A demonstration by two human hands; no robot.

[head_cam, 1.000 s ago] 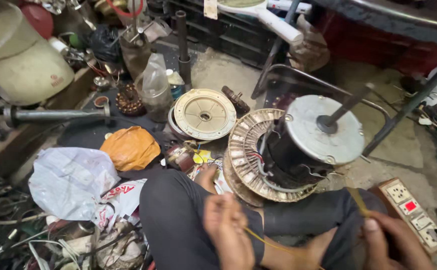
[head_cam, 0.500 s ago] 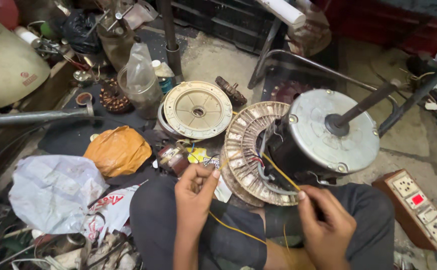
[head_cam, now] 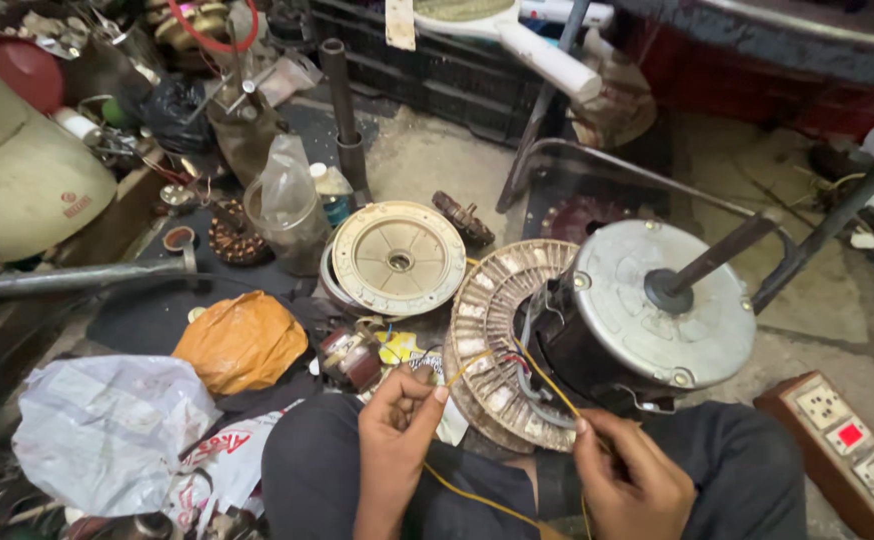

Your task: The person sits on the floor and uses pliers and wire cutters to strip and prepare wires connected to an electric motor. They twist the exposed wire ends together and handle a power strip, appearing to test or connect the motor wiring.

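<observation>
White plastic bag (head_cam: 107, 425) w/ red print bottom left, orange bag (head_cam: 242, 340) beside.

Both hands, left (head_cam: 394, 440) and right (head_cam: 629, 482), are bare, above dark grey trousers (head_cam: 307, 470).

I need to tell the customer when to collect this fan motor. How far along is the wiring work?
Done: the motor is opened, its round cover plate lying apart on the floor and the winding ring exposed. In hand: the left hand and right hand each pinch the yellow wire that runs from the windings. Left: the wire ends hang loose and the cover is not refitted.
</observation>
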